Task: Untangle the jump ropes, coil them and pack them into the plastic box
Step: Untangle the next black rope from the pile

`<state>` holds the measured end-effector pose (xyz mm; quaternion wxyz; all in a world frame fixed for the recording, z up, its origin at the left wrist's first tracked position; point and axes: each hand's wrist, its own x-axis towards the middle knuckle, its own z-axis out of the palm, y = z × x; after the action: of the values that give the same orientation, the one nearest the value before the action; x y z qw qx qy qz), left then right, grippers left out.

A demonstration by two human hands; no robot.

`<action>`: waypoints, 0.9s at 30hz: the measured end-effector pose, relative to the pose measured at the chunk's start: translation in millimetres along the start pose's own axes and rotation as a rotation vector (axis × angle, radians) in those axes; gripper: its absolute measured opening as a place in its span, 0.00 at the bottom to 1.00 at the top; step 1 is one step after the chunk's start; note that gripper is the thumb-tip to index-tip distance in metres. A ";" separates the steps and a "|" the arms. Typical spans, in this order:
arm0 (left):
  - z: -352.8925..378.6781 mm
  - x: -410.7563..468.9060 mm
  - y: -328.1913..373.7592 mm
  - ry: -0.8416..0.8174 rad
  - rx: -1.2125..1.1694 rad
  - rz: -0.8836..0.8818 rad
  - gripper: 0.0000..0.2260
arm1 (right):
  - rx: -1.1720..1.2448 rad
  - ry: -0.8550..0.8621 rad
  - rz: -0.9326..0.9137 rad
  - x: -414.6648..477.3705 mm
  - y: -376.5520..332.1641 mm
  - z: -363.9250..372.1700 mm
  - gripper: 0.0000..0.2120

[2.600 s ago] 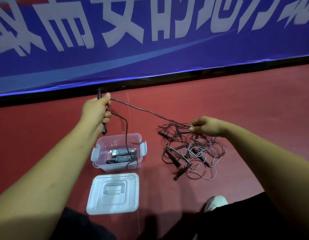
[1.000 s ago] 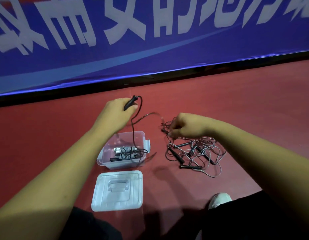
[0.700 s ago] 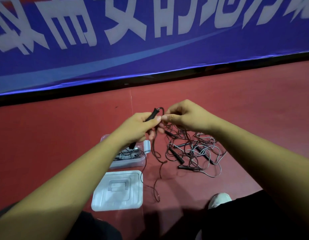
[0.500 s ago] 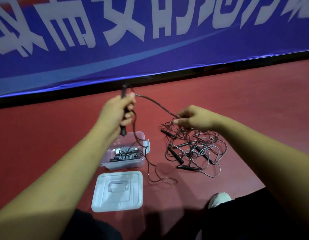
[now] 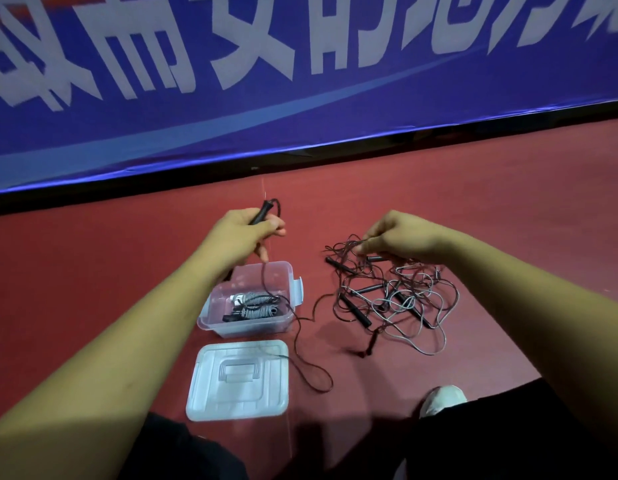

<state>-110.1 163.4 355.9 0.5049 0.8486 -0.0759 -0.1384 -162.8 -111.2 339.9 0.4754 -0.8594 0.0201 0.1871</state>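
- Two hands are working on one rope. The left hand (image 5: pixel 245 233) is gripping a black handle (image 5: pixel 264 211) with its fingers curled round it, and is holding it above the far side of the plastic box (image 5: pixel 289 271).
- One dark cord (image 5: pixel 295 341) is hanging from that handle. It is dropping across the open box, touching the far right corner of the lid (image 5: pixel 238 382), and looping on the red floor (image 5: pixel 508 220) towards the tangle (image 5: pixel 397 299).
- The right hand (image 5: pixel 401 237) is pinching strands at the far edge of the tangle, with its fingertips closed on them. Whether the pinched strand belongs to the held rope cannot be told.
- The tangle is lying on the floor just to the right of the box. Several black handles and dark and grey cords are crossing one another in it.
- One coiled rope (image 5: pixel 255 306) is already lying inside the box. The lid is lying flat on the floor, just on the near side of the box.
- Step in hand, as judged: one rope is being drawn free of the tangle before it is coiled. Most of the ropes are not yet separated.
- The next move is calling for a steady pull on the held rope. The right hand should be feeding or holding back the crossing strands, so that no loop is tightening into a knot.
- The slack lying across the box should be lifted clear, so that it is not snagging on the box wall or dragging the packed coil out.
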 end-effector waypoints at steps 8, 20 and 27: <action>32.5 -19.5 18.3 -0.434 -0.235 -0.051 0.10 | 0.099 0.035 -0.164 -6.9 -38.3 17.9 0.12; -21.2 7.2 6.0 -0.033 -0.672 -0.279 0.09 | 0.102 -0.053 0.098 -5.0 44.0 -20.7 0.15; 0.4 -2.3 -2.0 -0.124 -0.101 -0.086 0.07 | 0.049 -0.014 -0.063 -1.7 -6.6 12.7 0.08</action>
<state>-112.4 164.6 354.4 0.5349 0.8144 -0.0633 -0.2160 -166.9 -97.4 339.8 0.5020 -0.8465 -0.0058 0.1773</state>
